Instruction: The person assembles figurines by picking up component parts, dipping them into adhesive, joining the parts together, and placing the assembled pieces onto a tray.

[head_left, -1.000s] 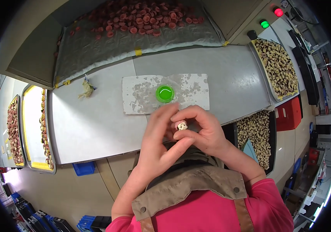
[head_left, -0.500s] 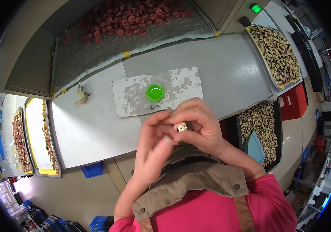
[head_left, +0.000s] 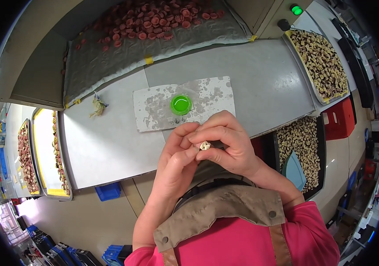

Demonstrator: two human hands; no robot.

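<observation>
My two hands meet over the near edge of the bench, closed round a small cream piece with dark specks (head_left: pixel 205 145). My right hand (head_left: pixel 231 144) pinches it between thumb and bent fingers. My left hand (head_left: pixel 174 155) has its thumb tip against the piece's left side, and its fingers curl up to the right fingertips. Most of the piece is hidden by the fingers. Just beyond the hands, a round bright green dish (head_left: pixel 181 105) stands on a white board with grey damp-looking blotches (head_left: pixel 218 95).
Reddish fluted cups (head_left: pixel 154 26) lie heaped on a dark cloth at the back. A tray of cream-and-dark pieces (head_left: pixel 320 62) is at the right; a black bin of similar pieces with a light blue scoop (head_left: pixel 294 170) sits below. More trays (head_left: pixel 43 155) stand left. A pale bundle (head_left: pixel 98 105) lies on the bench.
My left thumb has moved up and right, from below the piece to against it. The pink edge seen beside the piece earlier no longer shows. The view has shifted slightly.
</observation>
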